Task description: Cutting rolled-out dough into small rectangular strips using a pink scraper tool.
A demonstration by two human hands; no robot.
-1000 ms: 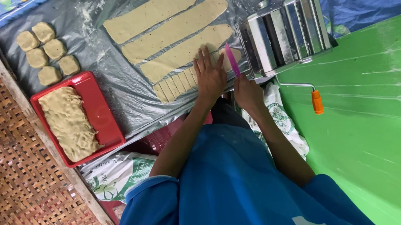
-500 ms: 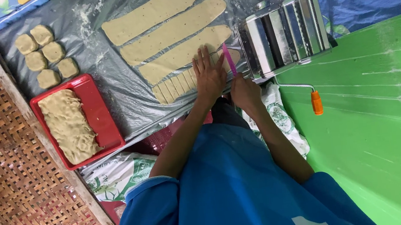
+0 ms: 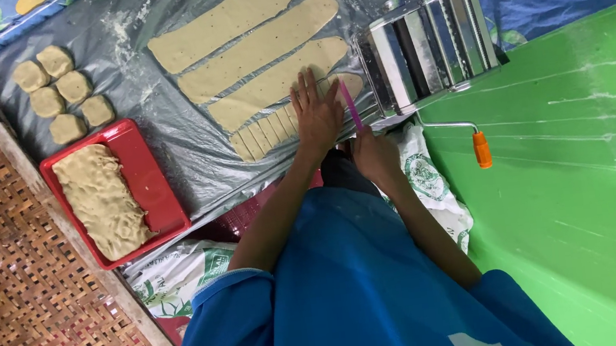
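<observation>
Head view: left hand (image 3: 317, 114) lies flat, fingers spread wide, pressing the lowest dough strip (image 3: 272, 128) at frame centre. Right hand (image 3: 376, 156) is closed around a thin pink cutter (image 3: 351, 106), its tip at the strip's right end, just beside the pasta roller (image 3: 428, 43). Left part of that strip is already sliced into narrow pieces; three uncut strips (image 3: 255, 47) lie above it on the floured plastic sheet (image 3: 164, 127)

My read on doing the cut well: keep the palm flat close to the cut line so soft dough doesn't drag, hold the blade square to the strip's long edge, match the width of the existing slices, keep fingertips off the blade path

Red tray (image 3: 165, 205) of raw dough and small dough lumps (image 3: 59, 93) sit left and upper left, well apart
</observation>
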